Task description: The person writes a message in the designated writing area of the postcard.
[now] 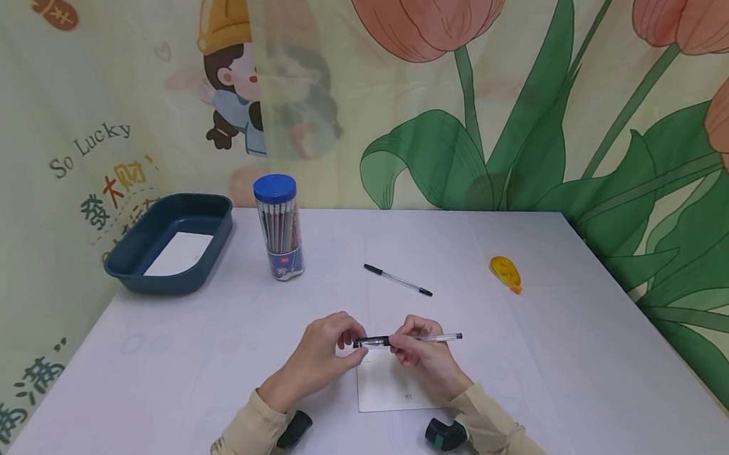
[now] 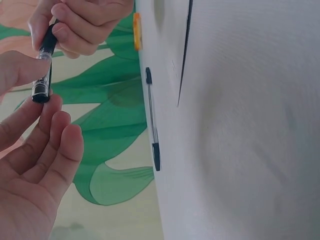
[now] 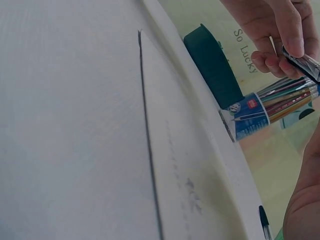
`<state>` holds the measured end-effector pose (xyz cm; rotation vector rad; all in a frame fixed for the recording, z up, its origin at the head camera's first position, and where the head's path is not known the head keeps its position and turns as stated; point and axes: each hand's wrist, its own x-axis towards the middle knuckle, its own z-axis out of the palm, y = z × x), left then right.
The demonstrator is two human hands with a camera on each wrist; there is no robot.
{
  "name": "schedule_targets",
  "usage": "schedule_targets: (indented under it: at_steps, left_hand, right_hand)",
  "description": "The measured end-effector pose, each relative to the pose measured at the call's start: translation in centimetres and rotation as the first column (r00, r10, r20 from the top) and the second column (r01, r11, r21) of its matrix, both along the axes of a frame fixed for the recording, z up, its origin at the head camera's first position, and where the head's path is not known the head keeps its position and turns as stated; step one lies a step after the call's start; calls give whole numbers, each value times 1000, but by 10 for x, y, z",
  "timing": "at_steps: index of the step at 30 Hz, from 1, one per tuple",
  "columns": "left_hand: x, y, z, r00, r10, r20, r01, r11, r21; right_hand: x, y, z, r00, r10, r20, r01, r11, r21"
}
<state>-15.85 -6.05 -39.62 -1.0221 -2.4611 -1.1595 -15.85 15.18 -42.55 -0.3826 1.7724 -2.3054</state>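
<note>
Above the paper, a clear pen with a black cap (image 1: pixel 376 341) is held level between both hands. My left hand (image 1: pixel 322 348) pinches its capped end with thumb and fingertips; in the left wrist view the thumb lies along the clear part of the cap (image 2: pixel 42 77), and the other fingers are loosely bent. My right hand (image 1: pixel 431 356) grips the pen just behind the cap, its clear barrel sticking out to the right. Below the hands lies a white sheet of paper (image 1: pixel 380 390) with small marks, partly covered by the right hand.
A second black-capped pen (image 1: pixel 401 280) lies beyond the hands. Farther right is a yellow tape dispenser (image 1: pixel 505 273). At the back left stand a blue-lidded tub of pencils (image 1: pixel 281 227) and a dark blue tray (image 1: pixel 172 284) with white paper inside.
</note>
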Motion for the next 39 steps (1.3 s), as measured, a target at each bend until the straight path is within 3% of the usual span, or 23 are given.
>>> schedule_targets:
  at_steps: [13,23,39]
  left_hand:
    - [1,3,1,999,1,35,-1,1000,-7]
    - [0,1,-2,1000,0,-1,0,999,35]
    - [1,-3,-1,999,42,-10,-41,997,66]
  right_hand:
    - [0,-1,-5,1000,15,13,-14,999,-29]
    - [1,-2,-3,999,4,48,-3,1000,-18]
    - [3,3,-3,998,-21,60,27,995,-100]
